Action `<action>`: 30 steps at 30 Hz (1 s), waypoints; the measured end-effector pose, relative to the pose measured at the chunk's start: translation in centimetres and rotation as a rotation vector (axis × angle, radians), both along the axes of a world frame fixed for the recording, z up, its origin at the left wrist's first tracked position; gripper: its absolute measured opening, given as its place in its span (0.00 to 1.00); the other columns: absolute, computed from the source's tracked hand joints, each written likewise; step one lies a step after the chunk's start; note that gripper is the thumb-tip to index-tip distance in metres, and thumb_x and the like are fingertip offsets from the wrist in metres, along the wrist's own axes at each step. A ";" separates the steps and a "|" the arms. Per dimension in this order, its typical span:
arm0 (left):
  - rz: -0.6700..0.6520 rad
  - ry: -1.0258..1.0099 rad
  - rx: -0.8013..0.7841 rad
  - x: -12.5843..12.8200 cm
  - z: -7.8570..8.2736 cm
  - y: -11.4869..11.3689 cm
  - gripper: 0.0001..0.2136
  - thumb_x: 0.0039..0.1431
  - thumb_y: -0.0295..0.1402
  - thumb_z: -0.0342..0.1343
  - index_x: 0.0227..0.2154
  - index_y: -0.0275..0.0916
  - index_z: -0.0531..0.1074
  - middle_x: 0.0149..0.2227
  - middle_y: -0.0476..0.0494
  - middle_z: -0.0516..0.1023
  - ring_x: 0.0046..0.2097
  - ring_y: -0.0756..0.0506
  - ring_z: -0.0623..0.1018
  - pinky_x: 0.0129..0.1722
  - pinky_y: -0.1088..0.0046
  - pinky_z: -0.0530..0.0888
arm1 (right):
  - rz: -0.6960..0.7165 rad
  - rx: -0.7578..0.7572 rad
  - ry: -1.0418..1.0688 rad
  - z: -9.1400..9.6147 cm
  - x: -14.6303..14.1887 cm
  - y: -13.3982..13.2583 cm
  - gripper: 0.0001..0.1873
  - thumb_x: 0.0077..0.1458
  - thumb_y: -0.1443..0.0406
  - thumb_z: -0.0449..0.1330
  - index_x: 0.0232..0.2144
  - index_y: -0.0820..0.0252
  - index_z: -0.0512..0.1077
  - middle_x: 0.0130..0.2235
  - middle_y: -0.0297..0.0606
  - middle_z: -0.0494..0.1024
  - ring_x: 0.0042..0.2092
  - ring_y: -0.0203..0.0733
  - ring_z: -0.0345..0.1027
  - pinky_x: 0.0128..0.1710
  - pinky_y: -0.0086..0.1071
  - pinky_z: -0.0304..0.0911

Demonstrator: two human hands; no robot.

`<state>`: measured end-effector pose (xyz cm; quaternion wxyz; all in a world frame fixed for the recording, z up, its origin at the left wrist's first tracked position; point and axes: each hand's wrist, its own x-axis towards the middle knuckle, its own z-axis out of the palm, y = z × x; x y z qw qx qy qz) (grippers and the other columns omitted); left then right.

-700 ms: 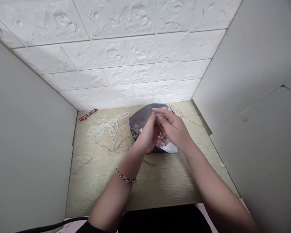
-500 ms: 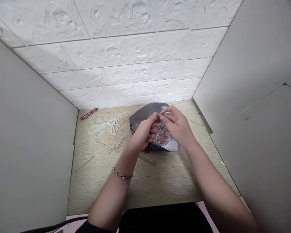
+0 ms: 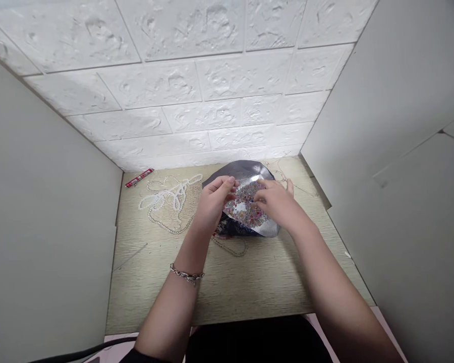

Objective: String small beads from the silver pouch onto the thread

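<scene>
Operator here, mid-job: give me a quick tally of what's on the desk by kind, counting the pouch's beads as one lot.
Foil pouch: 1
Lot of mixed beads: 1
Tangled white bead strand: 1
Red strip: 1
Thin grey wire: 1
Fine thread: 1
Total: 6

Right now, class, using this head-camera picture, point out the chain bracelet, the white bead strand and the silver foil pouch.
Chain bracelet [image 3: 186, 275]: head view, on the middle links.
White bead strand [image 3: 170, 197]: head view, on the looped beads.
Silver foil pouch [image 3: 268, 230]: head view, on its bare lower corner.
</scene>
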<state>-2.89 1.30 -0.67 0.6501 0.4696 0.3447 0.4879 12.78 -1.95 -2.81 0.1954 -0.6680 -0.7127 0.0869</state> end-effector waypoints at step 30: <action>0.029 0.012 -0.097 0.6 -0.1 -0.8 0.07 0.47 0.36 0.53 0.23 0.37 0.64 0.12 0.60 0.45 0.13 0.59 0.46 0.12 0.82 0.43 | 0.057 -0.296 -0.152 -0.9 -0.3 0.2 0.12 0.45 0.72 0.51 0.27 0.58 0.74 0.52 0.42 0.63 0.52 0.52 0.54 0.51 0.56 0.41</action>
